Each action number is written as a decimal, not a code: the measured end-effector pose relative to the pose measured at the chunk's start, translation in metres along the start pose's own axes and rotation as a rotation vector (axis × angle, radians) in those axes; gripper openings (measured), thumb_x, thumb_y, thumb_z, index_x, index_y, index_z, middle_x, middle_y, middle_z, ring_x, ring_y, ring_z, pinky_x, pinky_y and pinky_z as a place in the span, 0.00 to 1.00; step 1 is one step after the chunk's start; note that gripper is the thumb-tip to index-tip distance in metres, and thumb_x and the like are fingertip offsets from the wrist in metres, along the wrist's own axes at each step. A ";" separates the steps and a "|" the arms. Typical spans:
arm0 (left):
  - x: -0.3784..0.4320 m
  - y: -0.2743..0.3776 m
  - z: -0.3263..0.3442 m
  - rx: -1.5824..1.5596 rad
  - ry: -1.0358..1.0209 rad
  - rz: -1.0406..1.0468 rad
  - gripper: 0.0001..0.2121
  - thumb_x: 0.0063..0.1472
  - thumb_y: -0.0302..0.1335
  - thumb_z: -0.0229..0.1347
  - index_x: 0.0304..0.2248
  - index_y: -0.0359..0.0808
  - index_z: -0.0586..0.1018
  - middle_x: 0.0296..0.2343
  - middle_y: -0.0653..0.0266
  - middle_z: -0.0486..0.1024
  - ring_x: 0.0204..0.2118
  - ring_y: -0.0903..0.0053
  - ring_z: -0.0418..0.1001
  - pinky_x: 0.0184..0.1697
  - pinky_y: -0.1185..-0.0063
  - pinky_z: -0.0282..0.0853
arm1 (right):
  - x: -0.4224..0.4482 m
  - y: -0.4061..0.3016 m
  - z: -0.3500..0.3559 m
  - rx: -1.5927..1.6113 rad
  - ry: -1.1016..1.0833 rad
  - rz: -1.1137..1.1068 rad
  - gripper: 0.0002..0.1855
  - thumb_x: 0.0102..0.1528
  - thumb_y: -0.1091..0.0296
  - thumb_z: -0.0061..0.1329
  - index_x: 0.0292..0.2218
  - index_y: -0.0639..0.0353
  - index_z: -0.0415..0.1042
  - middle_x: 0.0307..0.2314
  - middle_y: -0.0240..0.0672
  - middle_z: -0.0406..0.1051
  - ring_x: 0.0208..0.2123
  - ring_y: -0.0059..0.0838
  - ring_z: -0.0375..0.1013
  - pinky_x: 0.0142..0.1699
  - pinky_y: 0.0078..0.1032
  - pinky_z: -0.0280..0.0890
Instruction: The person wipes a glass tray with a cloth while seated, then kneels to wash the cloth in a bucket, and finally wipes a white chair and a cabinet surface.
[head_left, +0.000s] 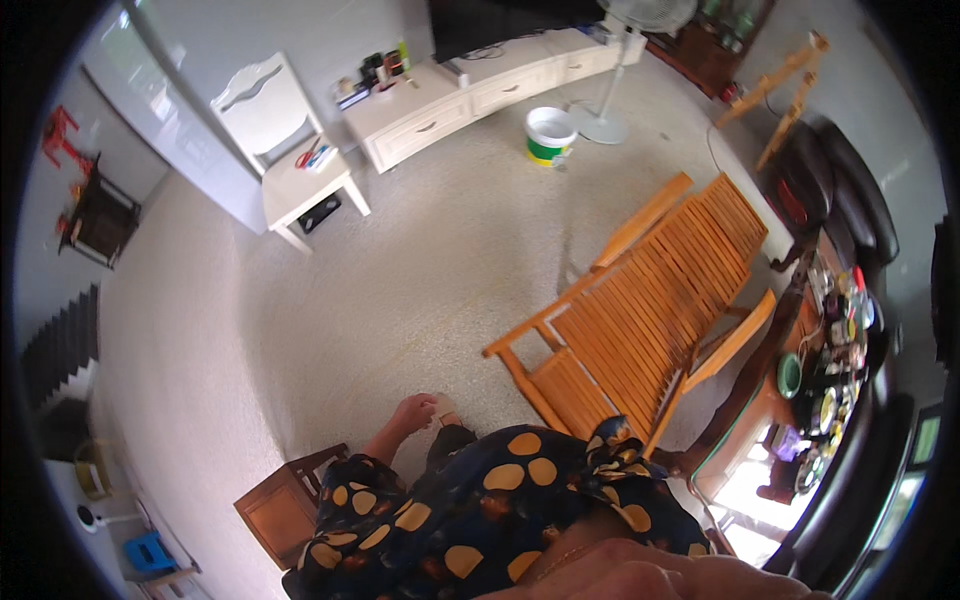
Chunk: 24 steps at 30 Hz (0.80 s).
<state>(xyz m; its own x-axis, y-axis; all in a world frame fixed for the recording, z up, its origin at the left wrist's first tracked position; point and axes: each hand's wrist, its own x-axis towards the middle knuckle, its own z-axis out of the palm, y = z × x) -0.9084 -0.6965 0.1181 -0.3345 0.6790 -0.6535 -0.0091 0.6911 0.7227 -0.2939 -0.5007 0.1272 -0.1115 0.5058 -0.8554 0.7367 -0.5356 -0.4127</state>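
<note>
My left hand (417, 412) hangs over the floor beside a foot in pale footwear (445, 406). Its fingers look curled together, and no object shows in it. At the bottom edge, very near the camera, bare skin with what look like knuckles seems to be my right hand (645, 579); its fingers are mostly cut off. A dark patterned garment with yellow spots (517, 480) covers my body. Ahead and to the right stands a slatted wooden reclining chair (637, 307), apart from my left hand. A brown wooden stool or small cabinet (281, 510) is beside my left sleeve.
A white chair (304, 187) bears small items. A white and green bucket (550, 136) stands near a pedestal fan (604, 124) and a low white TV cabinet (420, 120). On the right, a glass-topped table (739, 442) holds many items beside a dark sofa (855, 195).
</note>
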 end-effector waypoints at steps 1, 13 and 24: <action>-0.005 -0.028 -0.034 -0.125 0.024 -0.051 0.10 0.50 0.25 0.47 0.33 0.33 0.73 0.22 0.61 0.72 0.19 0.78 0.70 0.21 0.79 0.68 | -0.005 -0.029 0.017 -0.014 -0.026 -0.003 0.12 0.47 0.66 0.45 0.35 0.54 0.70 0.30 0.32 0.70 0.31 0.29 0.69 0.38 0.22 0.64; 0.066 -0.091 -0.240 -0.050 0.339 0.153 0.09 0.48 0.28 0.48 0.25 0.29 0.70 0.20 0.53 0.70 0.19 0.69 0.70 0.22 0.75 0.65 | -0.086 -0.328 0.081 -0.192 -0.176 0.040 0.12 0.46 0.66 0.45 0.35 0.53 0.70 0.30 0.33 0.70 0.32 0.30 0.69 0.38 0.24 0.63; 0.086 -0.203 -0.418 0.571 0.380 0.003 0.10 0.45 0.31 0.49 0.27 0.34 0.73 0.30 0.53 0.71 0.37 0.66 0.68 0.39 0.69 0.63 | 0.069 -0.548 0.281 -0.078 -0.360 -0.102 0.12 0.45 0.66 0.46 0.35 0.53 0.70 0.31 0.33 0.70 0.32 0.32 0.69 0.38 0.25 0.63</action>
<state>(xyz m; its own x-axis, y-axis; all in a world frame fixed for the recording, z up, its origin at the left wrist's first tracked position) -1.3295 -0.8824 0.0095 -0.6422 0.6193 -0.4518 0.4560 0.7824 0.4242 -0.8930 -0.3623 0.2067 -0.4036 0.2763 -0.8722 0.7570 -0.4347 -0.4879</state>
